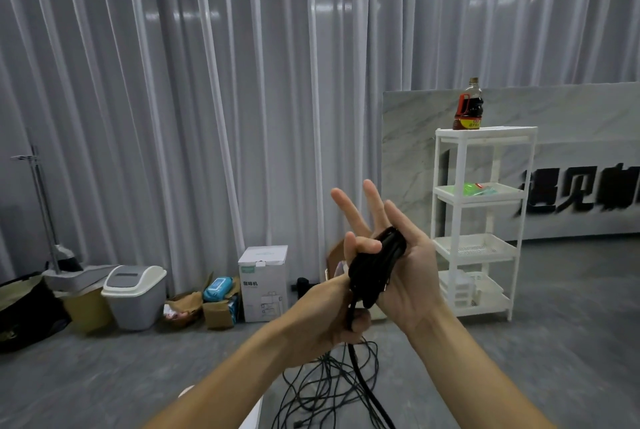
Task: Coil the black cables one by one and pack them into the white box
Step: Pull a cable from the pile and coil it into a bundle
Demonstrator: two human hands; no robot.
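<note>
Head view, hands raised at chest height in front of the grey curtain (207,82). My right hand (405,276) is palm-up, fingers straight and spread, and the coiled bundle of black cable (375,269) lies across that palm. The thumb hooks over the top of the bundle to pin it. My left hand (332,321) sits just below, fingers curled round the strand that runs down out of the bundle. It looks like I am feeding another turn onto the coil.

That strand drops to a loose tangle of black cables (329,387) on the grey floor, between my forearms. The tangle has many loops and no order, and I cannot tell how many separate cables are in it.

Progress, as I judge it: this coil is partly wound, with a fair length still trailing, so it is not ready to pack. The heap below suggests most of the job remains.

A white shape (252,411) shows at the bottom edge, mostly hidden by my left arm. It may be the white box, but I cannot tell, nor whether anything is in it.

Background: a white shelf rack (485,221) with a dark sauce bottle (468,106) on top, a lidded bin (135,293), and a white carton (263,283) against the curtain.
</note>
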